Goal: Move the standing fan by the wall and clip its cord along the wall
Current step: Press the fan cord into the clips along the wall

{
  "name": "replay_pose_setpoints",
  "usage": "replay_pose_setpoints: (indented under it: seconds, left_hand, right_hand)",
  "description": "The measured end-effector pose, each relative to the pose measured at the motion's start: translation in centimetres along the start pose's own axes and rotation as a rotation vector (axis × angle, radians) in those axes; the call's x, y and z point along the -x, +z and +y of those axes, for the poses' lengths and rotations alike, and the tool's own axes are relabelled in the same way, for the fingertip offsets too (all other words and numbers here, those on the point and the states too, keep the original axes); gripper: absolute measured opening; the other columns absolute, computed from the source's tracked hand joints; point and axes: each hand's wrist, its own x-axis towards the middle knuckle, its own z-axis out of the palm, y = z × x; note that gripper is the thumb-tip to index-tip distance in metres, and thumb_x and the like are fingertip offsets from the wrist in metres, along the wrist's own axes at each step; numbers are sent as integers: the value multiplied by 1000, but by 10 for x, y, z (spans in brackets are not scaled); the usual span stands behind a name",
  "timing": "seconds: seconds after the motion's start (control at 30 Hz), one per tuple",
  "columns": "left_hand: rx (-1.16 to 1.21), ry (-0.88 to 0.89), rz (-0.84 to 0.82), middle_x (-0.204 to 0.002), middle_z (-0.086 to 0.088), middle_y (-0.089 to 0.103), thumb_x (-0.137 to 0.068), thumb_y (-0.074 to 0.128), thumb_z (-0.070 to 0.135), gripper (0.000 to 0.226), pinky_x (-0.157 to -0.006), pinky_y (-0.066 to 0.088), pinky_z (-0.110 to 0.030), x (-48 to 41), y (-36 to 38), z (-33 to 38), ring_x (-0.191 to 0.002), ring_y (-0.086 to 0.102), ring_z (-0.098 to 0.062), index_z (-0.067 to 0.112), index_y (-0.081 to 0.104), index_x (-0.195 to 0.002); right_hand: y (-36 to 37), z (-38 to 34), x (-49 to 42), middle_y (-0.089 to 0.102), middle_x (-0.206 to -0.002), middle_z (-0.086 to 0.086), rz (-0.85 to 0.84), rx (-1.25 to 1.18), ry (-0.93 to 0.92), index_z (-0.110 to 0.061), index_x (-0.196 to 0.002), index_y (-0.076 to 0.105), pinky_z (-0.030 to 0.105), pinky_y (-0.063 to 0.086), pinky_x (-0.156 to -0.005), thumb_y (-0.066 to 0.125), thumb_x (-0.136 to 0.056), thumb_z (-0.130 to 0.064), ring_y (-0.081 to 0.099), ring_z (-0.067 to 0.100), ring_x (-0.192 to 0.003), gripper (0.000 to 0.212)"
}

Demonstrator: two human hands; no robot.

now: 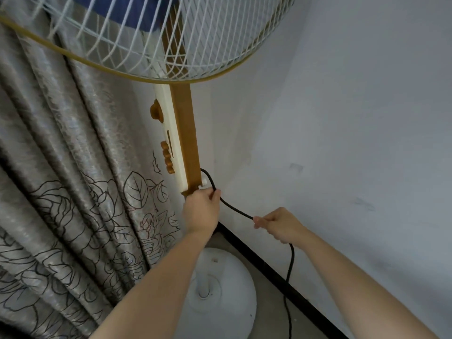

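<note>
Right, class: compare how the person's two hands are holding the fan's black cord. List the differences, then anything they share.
The left hand grips the cord high up, right under the fan's control column; the right hand grips it lower and nearer the white wall. The left hand is seen from the back, fingers curled away; the right hand pinches with thumb and fingers toward the left. Both are closed on the same cord.
</note>
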Motion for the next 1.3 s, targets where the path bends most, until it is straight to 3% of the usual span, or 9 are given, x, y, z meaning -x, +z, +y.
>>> replay_pose_setpoints:
  seconds: [0.1,0.33,0.6,0.73,0.9,1.03,1.17,1.23,1.3]
  left_hand:
    - [-106,23,-17,-42,3,44,-91,58,23,50,-42,30,-22,-5,-4,6,-38,42,-12,22,42,-44]
    - [-201,-25,-77,-51,-7,56,-92,56,23,45,-50,43,-28,-5,-9,25,-52,59,-29,13,50,-49]
    - [-170,-139,-70,-64,-14,68,-91,57,24,38,-52,43,-27,-4,-7,35,-59,64,-28,8,58,-56]
    - [-174,-173,-60,-73,-15,71,-91,56,25,33,-56,49,-30,-2,-6,44,-69,68,-30,0,69,-74]
    - [-317,169,-70,-74,-12,65,-92,56,22,28,-58,43,-30,9,-1,50,-74,64,-28,2,67,-76]
    - [-204,471,-228,-113,-16,65,-95,53,15,25,-90,47,-36,18,31,58,-110,55,-31,0,66,-111]
    - [-167,435,-357,-92,-16,68,-98,49,21,28,-76,47,-33,12,61,66,-86,63,-30,7,66,-116]
    - [-198,453,-330,-72,-12,61,-98,49,22,26,-63,46,-34,6,65,61,-68,57,-27,5,69,-95]
    - [-286,451,-325,-64,-9,54,-98,48,22,30,-56,39,-32,-7,69,54,-61,51,-24,3,63,-80]
  right_hand:
    - [-29,-5,10,37,-49,-5,-10,33,60,-13,-85,77,14,27,-35,69,-82,-40,32,5,-33,28]
    - [-104,-45,41,41,-53,3,-13,18,130,-1,-82,67,17,28,-37,72,-78,-10,32,11,-36,12]
    - [-156,-80,79,35,-48,-2,-40,116,150,1,-93,71,18,22,-37,65,-82,-14,25,13,-38,20]
    - [-154,-86,90,33,-47,0,84,206,77,10,-99,66,18,18,-38,66,-79,-11,22,15,-39,29]
    - [-155,-90,79,26,-48,1,292,324,-2,18,-97,60,19,20,-40,62,-75,-5,21,17,-36,31]
    - [-147,-96,66,25,-45,0,294,341,-2,17,-99,61,17,22,-38,60,-76,-3,21,16,-34,30]
    - [-141,-97,49,27,-48,1,311,303,10,14,-89,61,20,23,-41,59,-75,-1,22,17,-38,21]
    - [-139,-99,45,29,-52,2,263,268,24,-5,-78,56,21,21,-42,59,-75,-1,22,17,-42,5]
    - [-133,-100,35,30,-53,3,189,251,45,-10,-72,46,20,21,-41,58,-77,-2,23,17,-42,16]
